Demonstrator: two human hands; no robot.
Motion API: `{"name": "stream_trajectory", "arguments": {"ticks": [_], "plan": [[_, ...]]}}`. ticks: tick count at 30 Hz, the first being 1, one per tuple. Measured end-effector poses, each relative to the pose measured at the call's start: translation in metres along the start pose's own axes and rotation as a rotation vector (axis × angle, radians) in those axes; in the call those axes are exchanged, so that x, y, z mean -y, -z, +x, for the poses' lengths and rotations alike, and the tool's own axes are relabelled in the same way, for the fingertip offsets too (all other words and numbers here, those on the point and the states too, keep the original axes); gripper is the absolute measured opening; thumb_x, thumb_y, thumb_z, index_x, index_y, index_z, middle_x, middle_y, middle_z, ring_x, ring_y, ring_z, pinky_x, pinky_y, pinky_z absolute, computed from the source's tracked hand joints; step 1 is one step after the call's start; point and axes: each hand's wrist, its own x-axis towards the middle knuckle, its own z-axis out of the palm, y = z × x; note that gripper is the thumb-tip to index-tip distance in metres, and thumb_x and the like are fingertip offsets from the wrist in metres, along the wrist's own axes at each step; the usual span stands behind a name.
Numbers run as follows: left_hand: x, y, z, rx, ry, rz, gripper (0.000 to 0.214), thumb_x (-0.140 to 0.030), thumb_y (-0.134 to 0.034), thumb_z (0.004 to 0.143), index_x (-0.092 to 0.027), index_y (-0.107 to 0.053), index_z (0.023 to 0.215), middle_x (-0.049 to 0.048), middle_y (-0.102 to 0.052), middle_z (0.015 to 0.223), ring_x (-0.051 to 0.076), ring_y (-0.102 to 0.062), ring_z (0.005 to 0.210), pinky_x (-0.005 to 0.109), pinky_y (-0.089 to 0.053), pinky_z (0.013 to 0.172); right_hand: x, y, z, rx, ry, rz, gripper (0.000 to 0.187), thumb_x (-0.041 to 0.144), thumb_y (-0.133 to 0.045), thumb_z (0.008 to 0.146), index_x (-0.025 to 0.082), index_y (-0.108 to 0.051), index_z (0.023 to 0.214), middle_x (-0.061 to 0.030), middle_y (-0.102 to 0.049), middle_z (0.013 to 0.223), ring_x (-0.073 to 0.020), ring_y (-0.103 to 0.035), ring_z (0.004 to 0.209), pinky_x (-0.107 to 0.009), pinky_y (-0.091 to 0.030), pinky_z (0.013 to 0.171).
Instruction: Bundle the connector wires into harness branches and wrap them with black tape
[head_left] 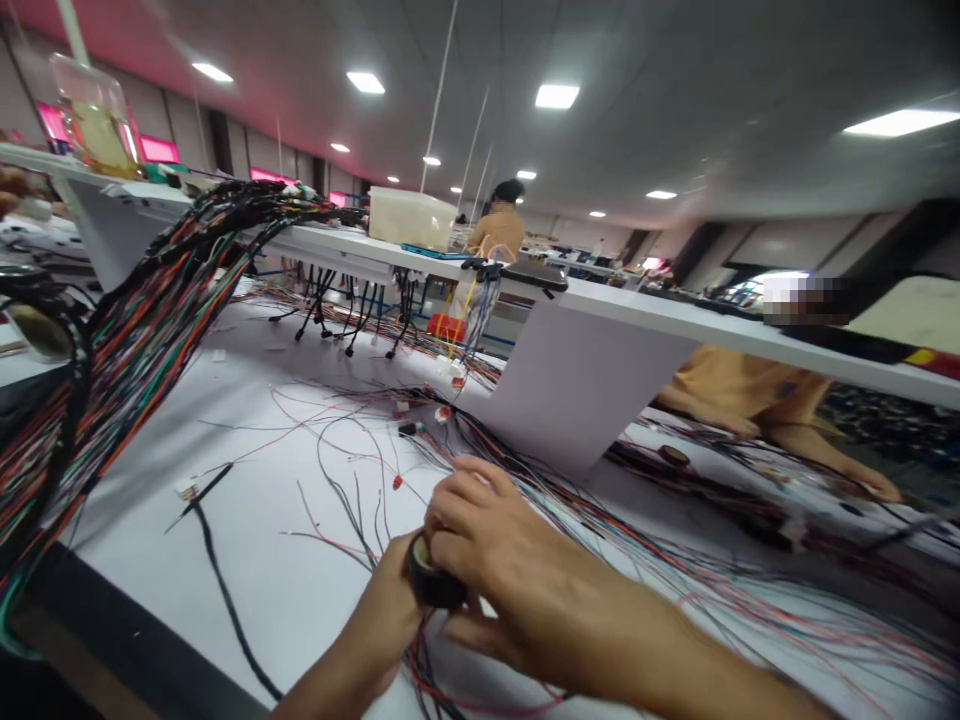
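My right hand (499,545) curls around a roll of black tape (439,588), its fingers bent over the roll's top. Against the roll's left side is my left hand (386,620), closed at a bundle of thin wires (424,665) that comes out below both hands. Most of the left fingers are hidden behind the tape and the right hand. Loose wire ends (330,540) spread over the white table just beyond my left hand. A small red connector (397,482) lies near them.
A thick wire harness (172,300) hangs down at the left. One black-sleeved cable (217,570) lies on the white board (157,590). Above runs a raised shelf (630,310) with a plastic bin (411,218). A co-worker's arms (817,455) are at the right; another person (499,230) stands farther back.
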Motion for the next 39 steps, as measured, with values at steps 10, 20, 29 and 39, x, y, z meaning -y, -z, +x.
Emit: {"name": "stream_trajectory", "arguments": {"ticks": [10,20,29,39], "plan": [[-0.023,0.014,0.000,0.001,-0.052,-0.283,0.016,-0.028,-0.071,0.072,-0.017,-0.068,0.084,0.0007,-0.059,0.073,0.011,-0.050,0.066,0.021,-0.040,0.063,-0.014,-0.075,-0.042,-0.534,-0.134,0.002,0.029,0.008,-0.047,0.083,0.021,-0.055,0.107,-0.0085,-0.062,0.096,-0.0210,-0.060,0.087,-0.034,-0.050,0.073],[-0.064,0.031,-0.025,-0.072,-0.606,0.623,0.022,-0.026,-0.066,0.077,-0.019,-0.072,0.057,0.0104,-0.058,0.101,0.026,-0.051,0.104,0.033,-0.036,0.095,0.011,-0.109,0.022,-0.330,-0.577,1.465,0.031,0.041,-0.050,0.084,0.016,-0.055,0.102,0.0020,-0.057,0.057,-0.0110,-0.049,0.037,-0.021,-0.041,0.034],[-0.127,0.059,-0.013,0.244,-0.291,0.812,0.021,-0.029,-0.071,0.071,-0.016,-0.071,0.055,0.0027,-0.054,0.056,0.014,-0.048,0.056,0.024,-0.034,0.053,0.019,-0.099,0.041,-0.174,-0.522,1.502,0.027,0.026,-0.060,0.076,0.015,-0.061,0.101,-0.0017,-0.064,0.070,-0.0111,-0.058,0.054,-0.023,-0.050,0.054],[-0.080,0.050,-0.012,-0.150,-0.201,0.380,0.030,-0.041,-0.070,0.069,-0.015,-0.058,0.059,-0.0032,-0.048,0.053,0.010,-0.042,0.049,0.021,-0.031,0.048,0.056,-0.061,0.031,-0.432,0.153,-0.295,0.019,0.013,-0.045,0.087,0.016,-0.059,0.100,-0.0081,-0.067,0.095,-0.0238,-0.056,0.101,-0.044,-0.032,0.103]]}}
